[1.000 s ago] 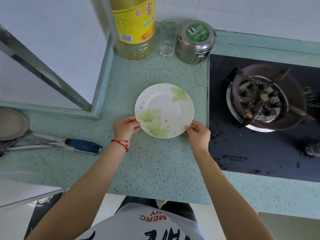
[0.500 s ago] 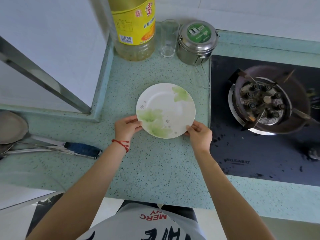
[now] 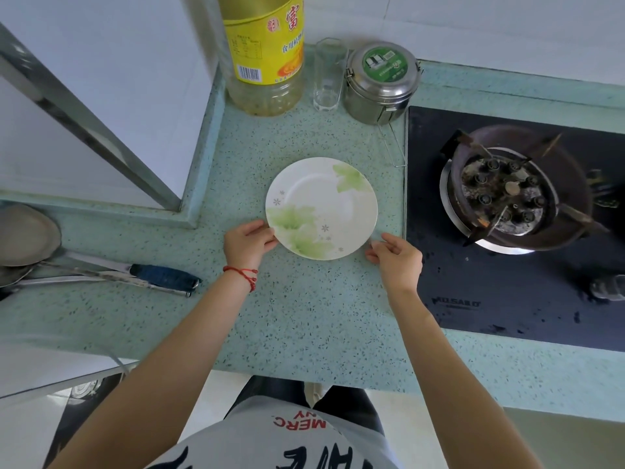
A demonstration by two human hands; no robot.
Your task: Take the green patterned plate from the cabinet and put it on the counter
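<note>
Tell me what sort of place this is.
A home kitchen, most likely: a gas burner set in a black hob beside a speckled counter, with a cooking oil bottle and a plate.

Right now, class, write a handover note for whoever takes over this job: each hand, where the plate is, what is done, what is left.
Left hand: fingers touching the plate's near-left rim.
Right hand: open, just off the near-right rim.
Green patterned plate: flat on the counter, between the stove and the corner, in front of the oil bottle.
Done: plate set down.
Left: let go and withdraw both hands.
</note>
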